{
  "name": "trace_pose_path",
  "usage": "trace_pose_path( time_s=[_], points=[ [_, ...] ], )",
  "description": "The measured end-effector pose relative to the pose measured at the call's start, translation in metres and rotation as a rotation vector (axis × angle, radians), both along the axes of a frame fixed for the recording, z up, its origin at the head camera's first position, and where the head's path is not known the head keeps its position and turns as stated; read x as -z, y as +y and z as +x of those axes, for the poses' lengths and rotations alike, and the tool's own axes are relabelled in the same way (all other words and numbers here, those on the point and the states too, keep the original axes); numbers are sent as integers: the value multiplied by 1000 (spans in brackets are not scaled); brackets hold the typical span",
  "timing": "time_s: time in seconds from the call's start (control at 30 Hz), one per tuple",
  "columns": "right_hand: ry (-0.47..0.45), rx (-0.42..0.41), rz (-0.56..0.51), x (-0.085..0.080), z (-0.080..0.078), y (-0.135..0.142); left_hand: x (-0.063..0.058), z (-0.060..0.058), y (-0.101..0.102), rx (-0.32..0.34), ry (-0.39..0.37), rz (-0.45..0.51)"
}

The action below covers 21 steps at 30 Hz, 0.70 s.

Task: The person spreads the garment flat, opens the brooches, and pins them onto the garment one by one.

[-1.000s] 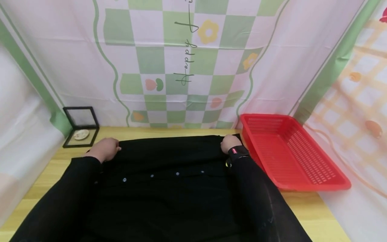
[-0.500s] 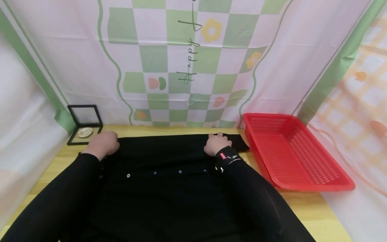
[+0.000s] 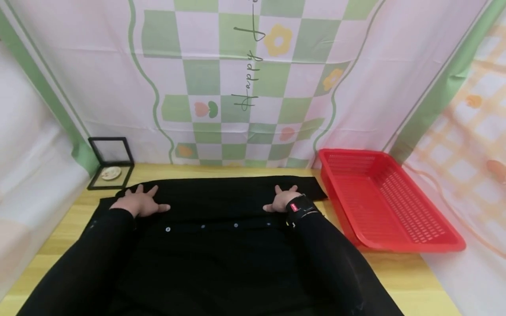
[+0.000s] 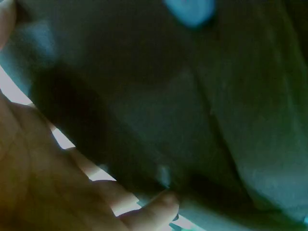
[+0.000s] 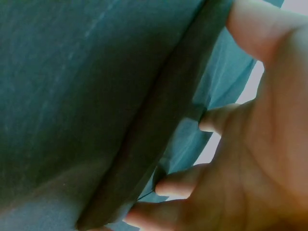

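Observation:
A black buttoned shirt [image 3: 221,197] lies spread across the table, with a row of small pale buttons running across it. My left hand [image 3: 140,203] rests on its far left part, fingers spread and thumb pointing inward. On the far right part lies my right hand [image 3: 281,199], fingers also spread, a black band round the wrist. In the left wrist view the fingers [image 4: 154,211] reach over the dark cloth, and a blurred button shows at the top. The right wrist view shows the palm and straight fingers [image 5: 180,183] against a fold of the shirt.
At the right stands a red plastic basket [image 3: 371,210], close beside the shirt's right end. A small black-framed case [image 3: 111,145] with a round pale object [image 3: 111,173] sits at the back left. A patterned curtain [image 3: 237,87] hangs behind the wooden table [image 3: 411,272].
Both hands have let go of the shirt's far edge and spread flat on it. The right hand moved left, then slightly nearer; the left moved a little nearer. A flap at the right end now shows.

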State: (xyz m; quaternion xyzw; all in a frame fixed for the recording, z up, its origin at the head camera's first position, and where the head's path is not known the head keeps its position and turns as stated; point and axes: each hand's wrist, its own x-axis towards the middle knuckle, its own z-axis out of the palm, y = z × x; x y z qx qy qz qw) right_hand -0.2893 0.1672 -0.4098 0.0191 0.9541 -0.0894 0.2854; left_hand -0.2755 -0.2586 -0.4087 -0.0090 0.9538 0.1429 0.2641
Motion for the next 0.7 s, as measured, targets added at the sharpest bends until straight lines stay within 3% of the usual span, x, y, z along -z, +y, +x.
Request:
trace_pose_path(
  time_s=[0.13, 0.3, 0.4, 0.53, 0.7],
  points=[
    [33, 28, 24, 0, 4, 0, -6, 0, 12, 40, 60, -60],
    [146, 76, 110, 2, 7, 3, -10, -2, 47, 202, 210, -112],
    [123, 55, 95, 4, 8, 5, -9, -3, 62, 241, 137, -99],
    [46, 60, 1, 7, 10, 10, -2, -6, 66, 190, -6, -82],
    [22, 110, -56, 6, 8, 16, 7, -14, 62, 164, 2, -55]
  ],
)
